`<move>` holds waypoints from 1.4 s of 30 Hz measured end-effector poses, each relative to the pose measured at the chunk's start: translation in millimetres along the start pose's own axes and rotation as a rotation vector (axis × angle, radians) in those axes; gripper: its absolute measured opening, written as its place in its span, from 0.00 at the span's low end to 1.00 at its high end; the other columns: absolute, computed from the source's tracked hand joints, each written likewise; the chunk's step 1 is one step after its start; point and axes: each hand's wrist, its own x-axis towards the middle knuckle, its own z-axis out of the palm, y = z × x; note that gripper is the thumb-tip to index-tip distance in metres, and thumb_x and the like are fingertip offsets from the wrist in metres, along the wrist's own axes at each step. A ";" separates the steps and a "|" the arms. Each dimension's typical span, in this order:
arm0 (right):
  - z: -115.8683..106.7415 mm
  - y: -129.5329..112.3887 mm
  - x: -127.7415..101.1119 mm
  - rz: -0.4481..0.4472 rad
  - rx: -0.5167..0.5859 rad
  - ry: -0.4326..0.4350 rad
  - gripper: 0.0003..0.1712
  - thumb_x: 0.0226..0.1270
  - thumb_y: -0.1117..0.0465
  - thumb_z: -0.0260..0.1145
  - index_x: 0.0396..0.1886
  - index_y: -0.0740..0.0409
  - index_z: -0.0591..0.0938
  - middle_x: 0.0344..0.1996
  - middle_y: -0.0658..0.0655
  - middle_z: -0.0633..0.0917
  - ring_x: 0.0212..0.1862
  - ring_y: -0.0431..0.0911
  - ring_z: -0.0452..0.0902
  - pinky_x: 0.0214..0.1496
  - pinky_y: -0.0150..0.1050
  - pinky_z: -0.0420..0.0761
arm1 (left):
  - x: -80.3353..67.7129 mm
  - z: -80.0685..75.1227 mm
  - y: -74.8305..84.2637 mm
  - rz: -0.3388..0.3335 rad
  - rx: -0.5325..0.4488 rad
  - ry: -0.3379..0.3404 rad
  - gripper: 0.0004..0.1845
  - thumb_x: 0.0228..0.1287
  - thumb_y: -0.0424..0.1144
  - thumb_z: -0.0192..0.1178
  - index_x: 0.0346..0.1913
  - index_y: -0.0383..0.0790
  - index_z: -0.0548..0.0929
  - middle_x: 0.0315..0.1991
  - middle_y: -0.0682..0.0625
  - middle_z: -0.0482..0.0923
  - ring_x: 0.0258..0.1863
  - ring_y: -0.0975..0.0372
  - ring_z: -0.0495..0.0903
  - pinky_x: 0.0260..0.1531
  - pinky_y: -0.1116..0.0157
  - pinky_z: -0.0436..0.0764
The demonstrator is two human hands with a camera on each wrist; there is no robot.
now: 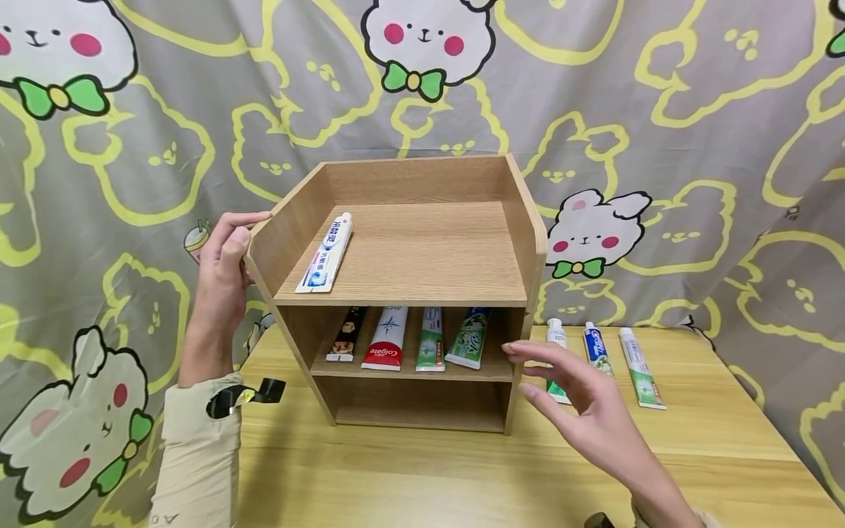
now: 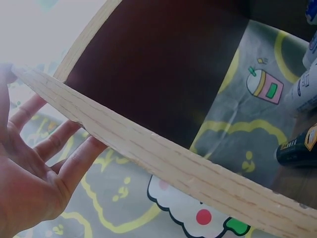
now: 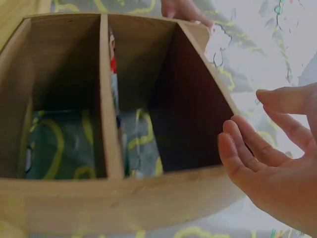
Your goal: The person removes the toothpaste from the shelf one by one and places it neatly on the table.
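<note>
A small wooden shelf unit (image 1: 403,301) stands on the table. My left hand (image 1: 221,275) holds its upper left side panel, thumb at the front edge and fingers along the outside, as the left wrist view (image 2: 44,168) also shows. My right hand (image 1: 587,403) is beside the right panel, fingers loosely bent and thumb apart; in the right wrist view some fingertips meet the panel's edge. A white toothpaste tube (image 1: 326,253) lies on the top board. On the middle board lie a black tube (image 1: 348,334), a red-and-white Colgate tube (image 1: 386,341) and two green-and-white tubes (image 1: 431,341).
Right of the unit, three more toothpaste tubes lie on the wooden table (image 1: 396,477): a green-and-white one (image 1: 557,334) partly behind my right hand, a blue one (image 1: 597,350) and a white-and-green one (image 1: 642,368). A patterned grey curtain (image 1: 594,95) hangs behind.
</note>
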 end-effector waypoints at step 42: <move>112.9 -41.9 184.0 0.011 -0.331 -0.249 0.27 0.75 0.51 0.65 0.71 0.45 0.76 0.60 0.55 0.79 0.57 0.47 0.76 0.53 0.43 0.78 | 0.0 1.2 0.9 -0.007 -0.036 0.013 0.20 0.73 0.43 0.50 0.59 0.37 0.82 0.51 0.38 0.77 0.39 0.52 0.79 0.25 0.67 0.80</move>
